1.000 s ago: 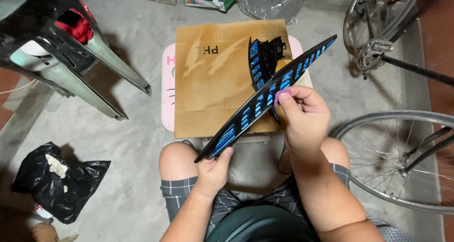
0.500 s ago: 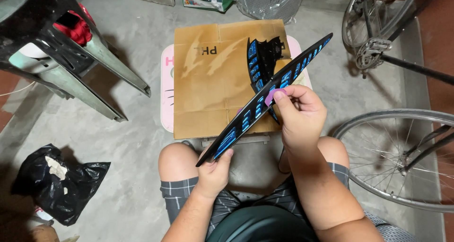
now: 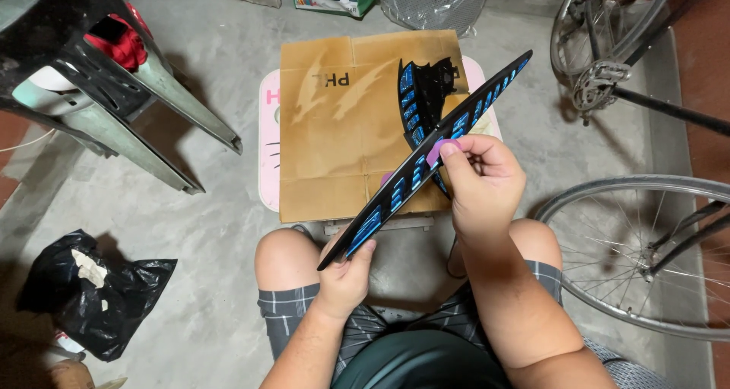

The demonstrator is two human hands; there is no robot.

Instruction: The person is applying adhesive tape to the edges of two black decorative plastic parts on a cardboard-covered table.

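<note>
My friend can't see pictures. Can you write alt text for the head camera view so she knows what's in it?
A seated person holds a long black and blue strip slantwise, left hand at its lower end, right hand pressing a small purple piece to its middle. Beyond lies cardboard bearing a curved black and blue part; a bicycle wheel is at right, a black bag at left.

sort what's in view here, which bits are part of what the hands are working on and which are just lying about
In hand:
- long black and blue strip, held by left hand at its low end
- small purple piece, pressed on it by right hand
- curved black and blue part on the cardboard sheet

Lying about:
- black bag
- bicycle wheel
- plastic chair
</note>
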